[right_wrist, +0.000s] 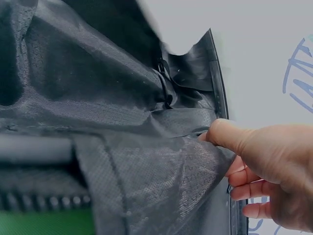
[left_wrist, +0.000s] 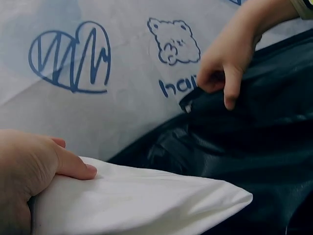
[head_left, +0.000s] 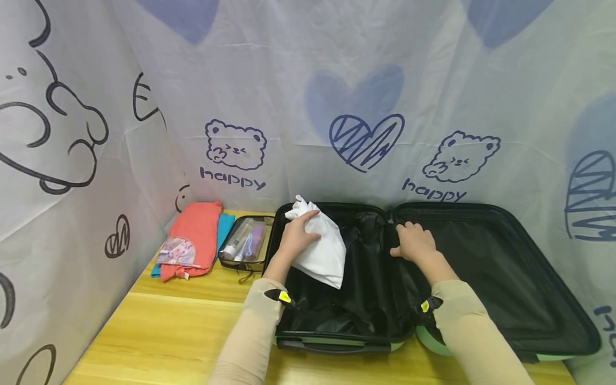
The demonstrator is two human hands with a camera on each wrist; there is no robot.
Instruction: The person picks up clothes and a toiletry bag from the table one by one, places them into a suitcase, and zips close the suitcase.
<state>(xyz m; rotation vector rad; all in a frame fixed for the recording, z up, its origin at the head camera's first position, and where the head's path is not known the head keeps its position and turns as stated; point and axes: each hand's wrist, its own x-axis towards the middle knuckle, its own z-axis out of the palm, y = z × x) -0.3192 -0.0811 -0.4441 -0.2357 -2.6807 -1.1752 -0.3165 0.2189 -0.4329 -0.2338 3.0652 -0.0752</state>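
Observation:
A green suitcase with a black lining [head_left: 370, 278] lies open on the table. Over its left half my left hand [head_left: 294, 238] grips a white cloth bag [head_left: 324, 251], thumb on top; the bag's gathered end points up toward the back. The left wrist view shows the thumb pressed on the white fabric, the other fingers mostly hidden. By the hinge between the halves, my right hand [head_left: 415, 243] pinches the edge of a black lining flap [right_wrist: 171, 166] between thumb and fingers, seen closely in the right wrist view.
Left of the suitcase stands a clear-topped black toiletry pouch [head_left: 266, 256] with bottles inside. Farther left lies a folded coral garment [head_left: 202, 230] over a blue cloth [head_left: 225, 227]. The suitcase's right half [head_left: 500, 278] spreads flat. A printed curtain [head_left: 289, 107] hangs right behind.

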